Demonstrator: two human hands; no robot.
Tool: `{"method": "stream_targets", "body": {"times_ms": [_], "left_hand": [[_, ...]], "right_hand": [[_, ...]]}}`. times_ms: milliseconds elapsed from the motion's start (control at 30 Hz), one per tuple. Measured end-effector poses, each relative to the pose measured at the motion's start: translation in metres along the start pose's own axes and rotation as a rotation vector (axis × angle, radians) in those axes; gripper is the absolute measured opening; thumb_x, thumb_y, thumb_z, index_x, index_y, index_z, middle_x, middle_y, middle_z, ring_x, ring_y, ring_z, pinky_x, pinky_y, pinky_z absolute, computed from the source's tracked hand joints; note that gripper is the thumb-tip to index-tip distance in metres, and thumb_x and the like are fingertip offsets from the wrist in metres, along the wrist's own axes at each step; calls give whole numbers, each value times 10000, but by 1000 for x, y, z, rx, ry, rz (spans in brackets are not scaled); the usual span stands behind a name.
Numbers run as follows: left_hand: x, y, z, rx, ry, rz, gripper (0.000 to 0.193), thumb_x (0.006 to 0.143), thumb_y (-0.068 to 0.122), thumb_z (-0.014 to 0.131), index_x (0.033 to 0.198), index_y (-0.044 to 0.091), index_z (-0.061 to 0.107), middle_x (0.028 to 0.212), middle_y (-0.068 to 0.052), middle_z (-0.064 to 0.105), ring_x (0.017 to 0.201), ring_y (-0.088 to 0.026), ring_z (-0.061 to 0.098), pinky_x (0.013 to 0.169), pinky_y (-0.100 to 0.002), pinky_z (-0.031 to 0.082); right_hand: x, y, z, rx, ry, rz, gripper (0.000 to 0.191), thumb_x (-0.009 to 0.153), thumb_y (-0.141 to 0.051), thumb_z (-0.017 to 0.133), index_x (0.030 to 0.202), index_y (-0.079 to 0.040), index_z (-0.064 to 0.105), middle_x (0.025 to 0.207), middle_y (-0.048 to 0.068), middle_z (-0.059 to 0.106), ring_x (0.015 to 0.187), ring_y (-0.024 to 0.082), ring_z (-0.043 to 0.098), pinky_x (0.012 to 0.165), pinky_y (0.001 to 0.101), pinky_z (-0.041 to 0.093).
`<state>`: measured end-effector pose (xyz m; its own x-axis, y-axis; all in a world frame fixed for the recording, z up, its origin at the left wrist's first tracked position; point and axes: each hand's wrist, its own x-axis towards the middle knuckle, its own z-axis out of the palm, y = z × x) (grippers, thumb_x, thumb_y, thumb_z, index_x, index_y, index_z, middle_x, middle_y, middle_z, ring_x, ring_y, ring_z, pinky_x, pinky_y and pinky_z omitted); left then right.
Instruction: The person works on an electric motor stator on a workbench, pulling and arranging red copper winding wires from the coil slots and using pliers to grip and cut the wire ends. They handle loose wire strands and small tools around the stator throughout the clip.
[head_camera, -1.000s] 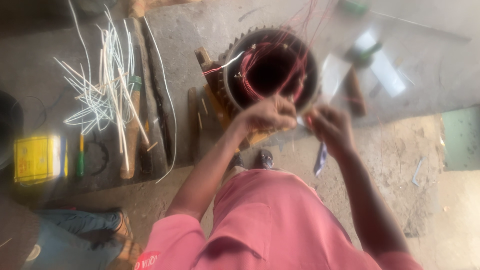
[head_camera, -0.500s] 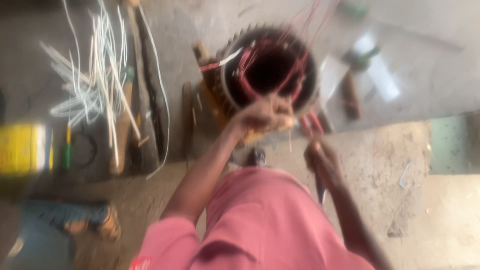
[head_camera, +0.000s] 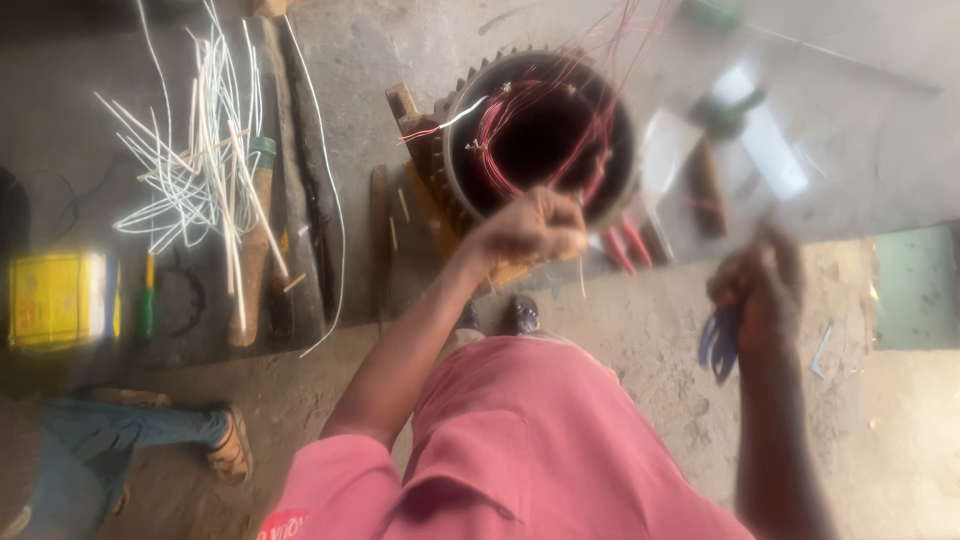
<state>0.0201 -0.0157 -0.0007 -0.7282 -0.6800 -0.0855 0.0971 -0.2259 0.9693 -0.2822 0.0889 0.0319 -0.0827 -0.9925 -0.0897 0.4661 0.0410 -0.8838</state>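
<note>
A motor stator (head_camera: 540, 135) with red copper windings and loose red wire ends stands on the concrete floor. My left hand (head_camera: 535, 228) is closed at its near rim, pinching what looks like thin wire; the exact thing held is unclear. My right hand (head_camera: 755, 285) is blurred, off to the right of the stator and apart from it. It grips a blue-handled tool (head_camera: 718, 345) that hangs below the fist. My pink shirt (head_camera: 520, 440) fills the bottom of the view.
White sleeve tubes (head_camera: 200, 170) lie scattered at the left beside a wooden-handled tool (head_camera: 255, 250), a green screwdriver (head_camera: 147, 310) and a yellow box (head_camera: 55, 298). Red-handled pliers (head_camera: 625, 245) lie by the stator. Another person's sandalled foot (head_camera: 228, 445) is at the bottom left.
My right hand has pulled away from the stator, moving right and toward me with the blue-handled tool. My left hand stays closed at the stator's rim.
</note>
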Motion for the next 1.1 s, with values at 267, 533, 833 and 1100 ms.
{"method": "stream_targets", "body": {"times_ms": [267,533,833,1100], "left_hand": [[-2,-22,45,789,443,555,179,941,174,702,785,90,680,659,-10,620,499,-89,527,428,-265,443],[-4,-41,64,1220,481,714,346,932,86,645,601,120,549,518,-6,527,413,-105,477,359,-294,353],[-1,-47,63,1302,485,776,359,925,82,671,595,121,535,491,9,483,395,-95,447,354,-288,328],[-4,-41,56,1135,446,770,276,838,89,681,594,163,574,516,12,552,412,-116,493,371,-306,367]], "right_hand": [[-10,52,58,-56,-106,547,592,1008,-180,525,1565,-60,367,714,4,547,460,45,414,390,208,351],[-22,36,21,-137,232,567,479,1036,-173,540,1465,-7,405,763,9,580,492,36,451,416,203,391],[-30,51,39,-102,80,575,407,965,-180,572,1367,-148,516,708,5,560,468,66,471,409,221,395],[-19,30,-37,-215,365,307,302,1047,-190,554,1332,-92,532,717,-37,524,516,56,467,459,221,432]]}}
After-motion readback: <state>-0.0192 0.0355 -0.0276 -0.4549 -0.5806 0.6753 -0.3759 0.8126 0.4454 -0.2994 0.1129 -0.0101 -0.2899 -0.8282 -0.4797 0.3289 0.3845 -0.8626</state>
